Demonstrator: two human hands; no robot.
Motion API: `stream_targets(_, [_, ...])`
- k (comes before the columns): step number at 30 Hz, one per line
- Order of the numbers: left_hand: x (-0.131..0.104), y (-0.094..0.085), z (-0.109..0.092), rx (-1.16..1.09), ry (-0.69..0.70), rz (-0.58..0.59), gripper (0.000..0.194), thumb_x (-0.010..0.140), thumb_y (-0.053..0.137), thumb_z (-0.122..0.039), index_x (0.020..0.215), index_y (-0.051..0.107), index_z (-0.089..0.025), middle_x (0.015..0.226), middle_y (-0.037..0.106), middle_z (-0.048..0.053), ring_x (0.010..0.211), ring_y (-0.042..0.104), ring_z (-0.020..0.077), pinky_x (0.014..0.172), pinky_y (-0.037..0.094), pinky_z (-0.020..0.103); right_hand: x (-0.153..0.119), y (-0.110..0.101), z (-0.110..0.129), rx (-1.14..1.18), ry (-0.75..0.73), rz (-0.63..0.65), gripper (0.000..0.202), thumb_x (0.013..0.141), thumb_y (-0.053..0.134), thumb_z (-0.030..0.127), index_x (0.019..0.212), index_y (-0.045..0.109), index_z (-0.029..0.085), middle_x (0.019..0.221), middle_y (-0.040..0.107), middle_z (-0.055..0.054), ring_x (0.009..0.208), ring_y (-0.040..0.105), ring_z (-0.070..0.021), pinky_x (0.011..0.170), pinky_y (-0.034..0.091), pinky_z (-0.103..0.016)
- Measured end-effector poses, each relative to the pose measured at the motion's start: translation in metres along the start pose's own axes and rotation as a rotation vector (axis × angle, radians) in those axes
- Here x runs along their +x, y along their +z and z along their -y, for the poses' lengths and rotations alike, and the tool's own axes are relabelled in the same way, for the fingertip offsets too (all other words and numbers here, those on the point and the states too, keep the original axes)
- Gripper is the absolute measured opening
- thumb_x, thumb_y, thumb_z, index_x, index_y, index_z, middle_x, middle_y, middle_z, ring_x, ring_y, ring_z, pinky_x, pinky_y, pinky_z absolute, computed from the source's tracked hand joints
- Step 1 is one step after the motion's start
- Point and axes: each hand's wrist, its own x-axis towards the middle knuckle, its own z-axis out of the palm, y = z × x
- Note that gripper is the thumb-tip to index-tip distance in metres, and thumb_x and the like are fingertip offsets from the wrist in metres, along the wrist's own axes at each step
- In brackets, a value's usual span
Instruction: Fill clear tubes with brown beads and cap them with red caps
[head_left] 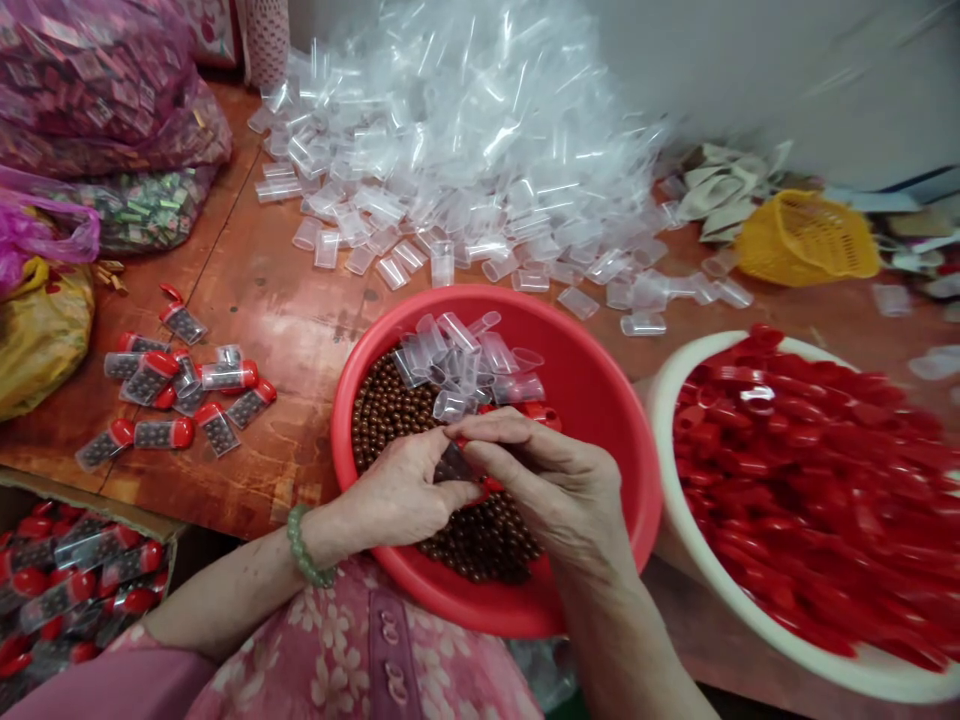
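Note:
Over a red basin (607,400), my left hand (409,480) is closed round a small clear container (452,464) with dark contents. My right hand (551,480) meets it there, its fingers pinched on a red cap at the container's end, mostly hidden by the fingers. Brown beads (390,405) fill the left and front of the basin. Several clear empty tubes (465,360) lie heaped at its back, with some red caps (544,415) just behind my right hand.
A big pile of clear tubes (465,150) covers the table's back. To the right stands a white tub (664,420) of red caps (810,470). Filled capped containers (217,375) lie at left, more in a box (176,545) below. Bags (105,100) and a yellow basket (806,240) stand farther off.

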Motion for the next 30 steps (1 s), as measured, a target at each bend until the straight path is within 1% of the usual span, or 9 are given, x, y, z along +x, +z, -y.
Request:
stream_targets(3, [0.000,0.000,0.000,0.011,0.013,0.009,0.045,0.079,0.059,-0.015,0.124,0.059,-0.016,0.117,0.068,0.006,0.111,0.062,0.0236,0.102,0.045,0.037,0.001,-0.003,0.001,-0.009,0.010,0.035,0.016,0.081,0.069,0.014,0.087,0.076,0.027,0.082,0.073,0.000,0.078,0.067,-0.0148,0.072,0.054,-0.028])
stream_targets(8, [-0.004,0.001,0.001,0.185,-0.014,-0.033,0.040,0.080,0.057,-0.016,0.119,0.061,-0.016,0.113,0.069,0.008,0.108,0.062,0.0253,0.098,0.047,0.038,-0.001,-0.003,0.001,-0.075,-0.044,0.039,0.018,0.081,0.068,0.012,0.087,0.076,0.028,0.084,0.074,-0.001,0.082,0.067,-0.0154,0.074,0.055,-0.028])
stream_targets(10, [-0.004,0.001,0.000,0.233,-0.014,-0.042,0.039,0.080,0.056,-0.016,0.119,0.060,-0.017,0.111,0.069,0.008,0.105,0.063,0.0250,0.095,0.049,0.037,-0.003,-0.001,0.000,-0.050,-0.015,0.018,0.018,0.081,0.070,0.013,0.090,0.075,0.028,0.087,0.075,0.000,0.082,0.068,-0.0149,0.075,0.056,-0.028])
stream_targets(14, [-0.004,0.000,-0.003,0.266,0.005,-0.039,0.037,0.081,0.053,-0.016,0.118,0.058,-0.017,0.104,0.069,0.006,0.096,0.065,0.0224,0.086,0.051,0.034,-0.009,0.004,-0.002,0.089,0.095,-0.071,0.026,0.079,0.073,0.016,0.101,0.070,0.030,0.094,0.076,0.001,0.086,0.071,-0.0140,0.077,0.058,-0.026])
stream_targets(16, [-0.004,0.000,-0.004,0.283,-0.001,-0.044,0.031,0.081,0.053,-0.017,0.112,0.058,-0.017,0.100,0.069,0.006,0.093,0.065,0.0218,0.083,0.051,0.032,-0.011,0.006,-0.003,0.083,0.088,-0.086,0.020,0.081,0.071,0.017,0.097,0.071,0.029,0.095,0.076,0.001,0.088,0.071,-0.0135,0.080,0.058,-0.025])
stream_targets(18, [-0.004,0.000,-0.005,0.318,-0.034,-0.047,0.021,0.081,0.054,-0.020,0.102,0.059,-0.016,0.093,0.068,0.006,0.087,0.064,0.0217,0.077,0.051,0.032,-0.012,0.006,-0.003,0.026,0.055,-0.089,0.015,0.081,0.070,0.017,0.092,0.072,0.027,0.093,0.075,0.000,0.088,0.069,-0.0134,0.081,0.057,-0.025])
stream_targets(21, [-0.004,-0.001,-0.005,0.348,-0.065,-0.028,0.013,0.081,0.054,-0.024,0.092,0.057,-0.016,0.086,0.066,0.006,0.081,0.063,0.0216,0.070,0.050,0.031,-0.012,0.005,-0.002,-0.031,0.017,-0.112,0.015,0.081,0.070,0.015,0.091,0.073,0.026,0.087,0.074,0.000,0.084,0.069,-0.0138,0.078,0.057,-0.026])
stream_targets(23, [-0.004,-0.002,-0.005,0.336,-0.058,-0.012,0.014,0.081,0.054,-0.024,0.093,0.056,-0.016,0.089,0.067,0.006,0.083,0.063,0.0219,0.071,0.050,0.031,-0.011,0.004,-0.001,-0.045,0.002,-0.123,0.016,0.080,0.069,0.014,0.090,0.074,0.026,0.086,0.074,0.000,0.082,0.069,-0.0143,0.077,0.057,-0.027])
stream_targets(30, [-0.005,-0.002,-0.006,0.326,-0.092,0.014,0.020,0.080,0.057,-0.021,0.100,0.059,-0.016,0.101,0.069,0.008,0.092,0.064,0.0228,0.082,0.050,0.033,-0.012,0.002,-0.005,-0.059,-0.067,-0.091,0.026,0.078,0.070,0.008,0.092,0.075,0.029,0.084,0.074,0.002,0.078,0.069,-0.0133,0.076,0.056,-0.027])
